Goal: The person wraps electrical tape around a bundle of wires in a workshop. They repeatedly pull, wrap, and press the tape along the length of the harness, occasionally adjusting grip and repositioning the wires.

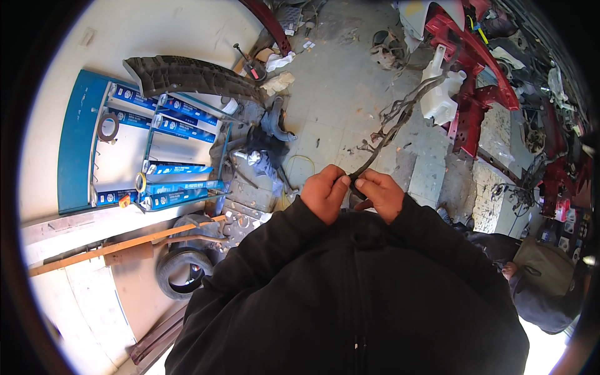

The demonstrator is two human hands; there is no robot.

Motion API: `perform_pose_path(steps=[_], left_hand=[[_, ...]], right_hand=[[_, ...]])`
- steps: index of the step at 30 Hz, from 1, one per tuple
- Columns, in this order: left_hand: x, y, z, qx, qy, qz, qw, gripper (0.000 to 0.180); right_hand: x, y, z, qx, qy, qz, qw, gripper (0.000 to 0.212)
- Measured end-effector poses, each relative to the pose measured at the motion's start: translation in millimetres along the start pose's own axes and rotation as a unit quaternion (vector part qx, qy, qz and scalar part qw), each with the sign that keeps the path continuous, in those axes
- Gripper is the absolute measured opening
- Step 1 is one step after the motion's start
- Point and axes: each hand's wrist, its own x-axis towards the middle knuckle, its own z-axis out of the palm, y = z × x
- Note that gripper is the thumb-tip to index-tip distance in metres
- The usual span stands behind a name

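Note:
A dark wiring harness with several short branches runs from my hands up and to the right, toward the red car body. My left hand pinches its near end between thumb and fingers. Close beside it, my right hand is closed on the same end, the two thumbs almost touching. The far part of the harness passes in front of a white plastic reservoir. My fingers hide the tip of the harness.
Red car front framing stands at the right. On the left are a rack of blue boxes, a black bumper piece and a tire. A black curved hose lies on the floor. What looks like another person is at the lower right.

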Motion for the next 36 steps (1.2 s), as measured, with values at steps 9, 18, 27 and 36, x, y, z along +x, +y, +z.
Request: perform_pose_path(steps=[9,18,27,36], left_hand=[[-15.0,-6.6,-21.7,-0.433,-0.068,-0.260,0.860,0.021],[-10.1,9.0,-19.2,-0.431,-0.077,-0.261,0.860,0.019],[-11.4,9.9,-17.6,-0.018,0.008,0.016,1.000,0.038],[-0.9,-0.1,-14.0,0.098,0.060,0.076,0.991,0.024]], right_hand=[[37.1,0.4,9.5,0.014,-0.086,-0.058,0.994,0.036],[41.5,-12.0,19.2,0.182,-0.095,-0.118,0.972,0.048],[-14.3,-58.7,-5.1,-0.086,-0.018,-0.148,0.985,0.022],[-14.6,-43.8,-7.9,-0.321,-0.004,-0.173,0.931,0.025]])
